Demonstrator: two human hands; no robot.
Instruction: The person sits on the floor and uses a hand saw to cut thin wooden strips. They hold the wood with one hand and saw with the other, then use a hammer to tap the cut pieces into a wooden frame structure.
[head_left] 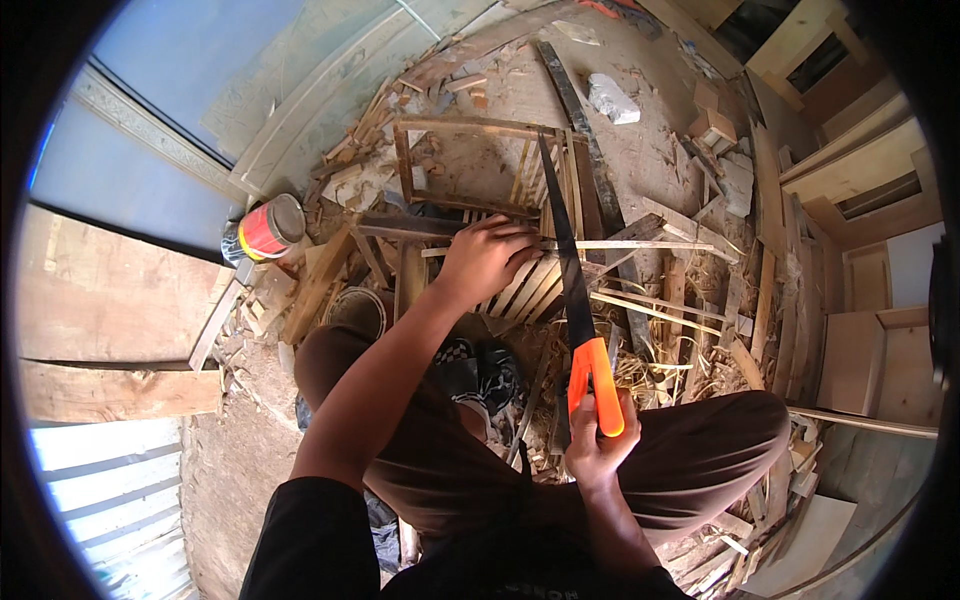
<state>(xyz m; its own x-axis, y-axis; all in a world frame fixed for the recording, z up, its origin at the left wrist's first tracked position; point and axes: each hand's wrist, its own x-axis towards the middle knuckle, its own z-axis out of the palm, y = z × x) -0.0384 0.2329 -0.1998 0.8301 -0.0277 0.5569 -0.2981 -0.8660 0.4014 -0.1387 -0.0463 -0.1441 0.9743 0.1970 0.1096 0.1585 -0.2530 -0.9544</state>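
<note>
In my right hand (603,440) is the orange handle of a handsaw (577,300), fingers wrapped round the grip. Its long dark blade points away from me and crosses a thin pale wooden strip (640,245). My left hand (490,258) presses down on that strip just left of the blade, fingers bent over it. Under the hand, a dark wooden beam (405,226) reaches out to the left. Below the strip several slim slats (530,288) lie side by side, partly hidden by my hand. Whether the teeth have cut into the strip, I cannot tell.
A paint can (272,228) with a red and yellow label stands at the left. An old wooden frame (470,125) lies beyond my hands. A white broken block (613,99) rests farther off. Wooden cabinet-like pieces (860,360) line the right. Offcuts litter the ground.
</note>
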